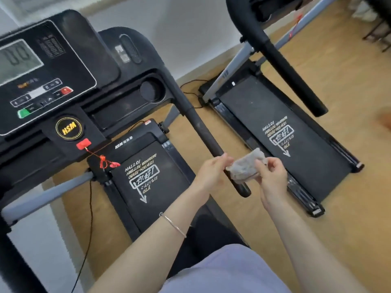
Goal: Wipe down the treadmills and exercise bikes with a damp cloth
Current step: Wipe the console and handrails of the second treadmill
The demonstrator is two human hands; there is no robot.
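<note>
Items, left to right.

1. Console [42, 70]: far left, grey display, buttons below. Blurred; no wipe marks can be made out.
2. Safety key [83, 143]: red, on the console's lower edge, red cord hanging under it.
3. Left belt [152, 180]: black, white lettering, running toward the person.
4. Left hand [213, 172]: fingers curled, pinching the cloth's left end right at the handrail.
5. Handrail [203, 132]: black bar, long axis from far left to near right, ending just past the hands.
6. Cloth [245, 166]: pale, crumpled, stretched between both hands, lying over the handrail close to its near end. Its long axis runs left to right, across the bar.
7. Right hand [273, 176]: thumb and fingers pinching the cloth's right end, right of the bar.
8. Right treadmill [285, 134]: well apart on the wood floor, with its own rail [292, 75].

Judgement: the bar passes between the hands, the left hand nearer it. The unwiped length likely lies far-left, so a stroke would follow the bar's axis.
</note>
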